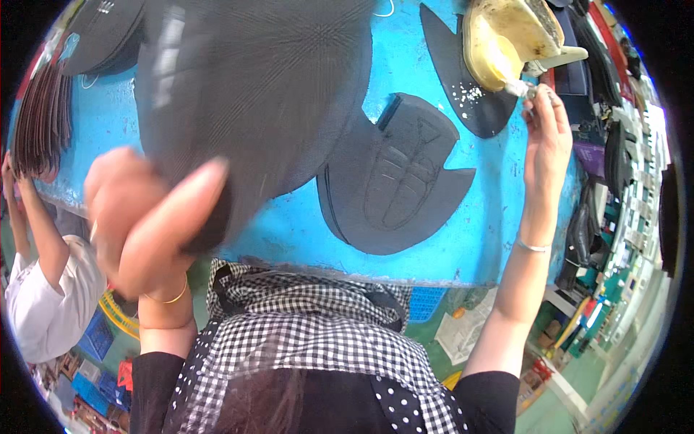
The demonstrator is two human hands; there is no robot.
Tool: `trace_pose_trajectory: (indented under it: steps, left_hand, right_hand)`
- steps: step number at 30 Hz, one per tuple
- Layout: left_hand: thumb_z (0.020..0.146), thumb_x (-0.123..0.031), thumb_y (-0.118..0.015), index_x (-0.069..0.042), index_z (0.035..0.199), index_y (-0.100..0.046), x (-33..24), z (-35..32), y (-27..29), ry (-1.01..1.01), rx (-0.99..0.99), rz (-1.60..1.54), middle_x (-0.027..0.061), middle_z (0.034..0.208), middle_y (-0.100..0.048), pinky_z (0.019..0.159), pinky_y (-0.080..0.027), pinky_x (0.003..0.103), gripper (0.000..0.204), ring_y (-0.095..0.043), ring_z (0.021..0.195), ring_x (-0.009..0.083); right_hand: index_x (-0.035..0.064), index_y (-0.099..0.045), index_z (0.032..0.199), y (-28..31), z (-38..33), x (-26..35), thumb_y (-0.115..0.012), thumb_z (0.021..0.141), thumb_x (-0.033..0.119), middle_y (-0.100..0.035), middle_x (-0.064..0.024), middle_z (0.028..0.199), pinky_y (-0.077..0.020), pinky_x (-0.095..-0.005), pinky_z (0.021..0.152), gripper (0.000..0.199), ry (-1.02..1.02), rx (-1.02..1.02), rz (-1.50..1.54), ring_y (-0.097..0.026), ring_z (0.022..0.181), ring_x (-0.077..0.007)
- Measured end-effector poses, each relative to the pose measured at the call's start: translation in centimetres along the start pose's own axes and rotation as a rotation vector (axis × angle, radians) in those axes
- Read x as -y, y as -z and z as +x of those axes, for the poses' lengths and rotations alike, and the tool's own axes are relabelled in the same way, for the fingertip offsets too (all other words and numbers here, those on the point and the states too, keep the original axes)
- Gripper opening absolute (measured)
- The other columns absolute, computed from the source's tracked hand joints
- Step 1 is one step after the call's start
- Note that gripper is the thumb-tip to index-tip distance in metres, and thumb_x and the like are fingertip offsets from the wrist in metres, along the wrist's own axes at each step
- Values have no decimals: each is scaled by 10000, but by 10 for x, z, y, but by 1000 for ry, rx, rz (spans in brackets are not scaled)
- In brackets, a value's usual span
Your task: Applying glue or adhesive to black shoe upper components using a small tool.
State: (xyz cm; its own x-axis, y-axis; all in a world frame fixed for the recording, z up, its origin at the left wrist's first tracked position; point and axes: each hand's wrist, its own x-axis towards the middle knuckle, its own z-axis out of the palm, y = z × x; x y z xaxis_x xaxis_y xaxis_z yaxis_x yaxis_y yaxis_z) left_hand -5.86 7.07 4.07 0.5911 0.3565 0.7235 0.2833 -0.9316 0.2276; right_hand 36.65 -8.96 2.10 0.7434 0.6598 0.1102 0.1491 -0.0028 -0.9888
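My left hand point(148, 213), blurred by motion, is closed on the near edge of a large black textured sheet point(253, 94) raised close to the view. My right hand point(548, 134) pinches a small brush-like applicator point(517, 88) with a white-smeared tip. That tip is at the mouth of a yellowish cut-open plastic jug point(483, 50), which has white paste inside. Under the jug lies a pointed black piece point(499, 119) spotted with white drops. Between my hands, a stack of curved black shoe-upper-like pieces point(405, 173) rests on the table, the top one marked with stitched lines.
The blue table point(289, 231) runs across in front of me. Dark layered pieces point(43, 119) hang at its left end, near another person's arm point(47, 224). More black pieces point(108, 36) lie at the far left. A blue basket point(426, 302) stands below the near edge.
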Motion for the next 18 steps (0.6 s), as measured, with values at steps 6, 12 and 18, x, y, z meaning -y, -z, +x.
trace_pose_trajectory:
  steps: [6, 12, 18]
  left_hand:
    - [678, -254, -839, -157, 1035, -773, -12, 10, -21, 46, 394, -299, 47, 956, -644, 795, -458, 398, 376, -611, 868, 241]
    - [783, -278, -794, -119, 1079, -729, -65, -21, -67, -146, 467, -553, 42, 1090, -671, 833, -503, 373, 343, -632, 975, 212]
    - [754, -229, -758, -45, 1066, -712, -70, -20, -78, -198, 556, -486, 76, 1124, -660, 841, -517, 374, 365, -621, 1029, 245]
  right_hand:
    - [-1, -636, 1065, -51, -86, 23, -676, 944, 71, -703, -81, 1015, -495, -267, 877, 147, -80, 230, -139, -644, 957, -117]
    - [31, -687, 972, -77, -121, 23, -774, 825, 24, -701, -38, 902, -498, -264, 771, 171, 58, 439, -467, -622, 820, -113]
    - [50, -706, 963, -81, -101, 11, -798, 789, 30, -684, -55, 877, -478, -306, 725, 198, 347, 213, -644, -609, 778, -177]
